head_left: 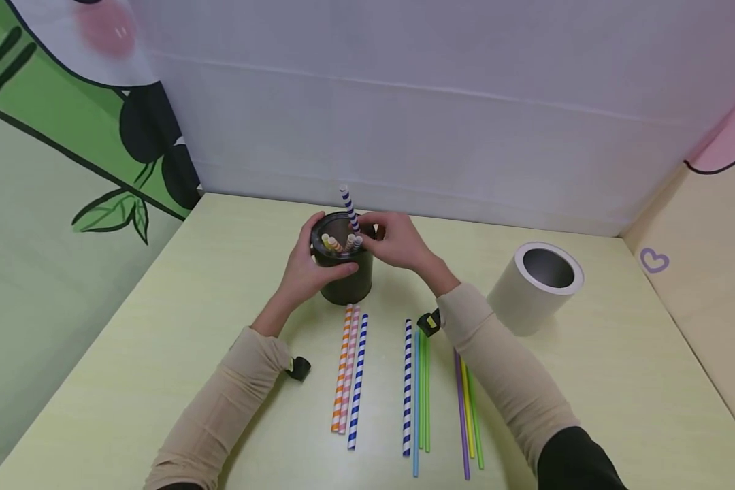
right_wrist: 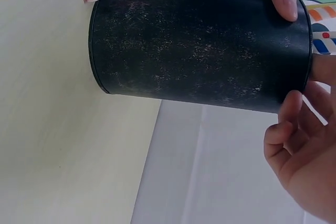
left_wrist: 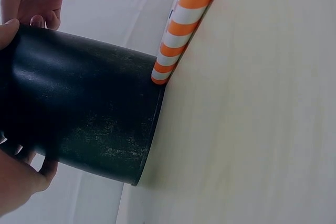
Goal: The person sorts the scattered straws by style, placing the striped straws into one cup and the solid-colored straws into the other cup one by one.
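Fingertips of your right hand [head_left: 397, 239] are curling at the rim and appear to be pinching a blue-and-white striped straw [head_left: 348, 207], which is standing nearly upright with its upper end poking above the opening; the exact contact is hiding behind the thumb. Your left hand [head_left: 311, 269] is gripping the dark cup [head_left: 349, 280] round its left side, the thumb reaching across the front wall. Inside, a few more striped straw ends [head_left: 335, 245] are leaning against the near rim. You are likely dealing with something very light and stiff along its length, yet prone to creasing if squeezed hard, so a soft pinch near the middle should be serving you best. The cup is looking smooth and rigid, perhaps a little slippery, and the wall below the rim is offering the surest hold. Just beyond its base, toward you, an orange-striped straw [head_left: 342, 371], a pink-striped straw [head_left: 350, 367] and a blue-striped straw [head_left: 358, 381] are lying on the pale table [head_left: 257, 422]. Farther right, other straws are lying in two groups, plain and striped, and a white cylinder [head_left: 517, 299] is standing well apart, near your right sleeve [head_left: 496, 361].
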The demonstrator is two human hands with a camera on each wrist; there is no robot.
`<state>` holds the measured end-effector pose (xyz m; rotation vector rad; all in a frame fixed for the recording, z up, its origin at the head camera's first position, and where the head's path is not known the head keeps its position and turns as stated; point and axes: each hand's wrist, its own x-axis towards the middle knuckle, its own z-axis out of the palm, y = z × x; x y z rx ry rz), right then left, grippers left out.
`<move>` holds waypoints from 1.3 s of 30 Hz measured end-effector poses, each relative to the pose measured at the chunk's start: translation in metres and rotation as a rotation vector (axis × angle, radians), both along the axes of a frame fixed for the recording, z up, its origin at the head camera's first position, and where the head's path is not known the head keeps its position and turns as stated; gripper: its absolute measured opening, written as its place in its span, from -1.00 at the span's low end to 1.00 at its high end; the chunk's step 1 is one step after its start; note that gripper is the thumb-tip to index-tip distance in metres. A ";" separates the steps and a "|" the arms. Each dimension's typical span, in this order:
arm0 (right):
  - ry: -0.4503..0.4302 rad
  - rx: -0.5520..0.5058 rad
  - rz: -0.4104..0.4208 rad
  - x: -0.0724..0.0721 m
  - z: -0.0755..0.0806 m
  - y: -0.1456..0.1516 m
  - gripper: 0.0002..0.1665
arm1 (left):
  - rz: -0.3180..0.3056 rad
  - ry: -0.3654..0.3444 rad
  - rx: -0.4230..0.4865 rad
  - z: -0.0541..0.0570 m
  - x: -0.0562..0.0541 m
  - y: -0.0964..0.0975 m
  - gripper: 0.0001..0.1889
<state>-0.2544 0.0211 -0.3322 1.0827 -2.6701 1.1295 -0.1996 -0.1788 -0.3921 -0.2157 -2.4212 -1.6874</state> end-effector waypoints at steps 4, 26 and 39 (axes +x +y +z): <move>0.000 0.022 0.014 -0.001 0.001 -0.001 -0.68 | -0.003 -0.007 0.003 0.001 0.001 0.000 0.08; 0.024 -0.038 0.040 0.000 -0.003 0.000 -0.78 | -0.004 -0.001 -0.011 0.000 0.001 0.000 0.08; 0.033 -0.063 0.053 0.000 -0.003 0.002 -0.81 | -0.013 -0.005 0.000 0.001 0.002 0.000 0.09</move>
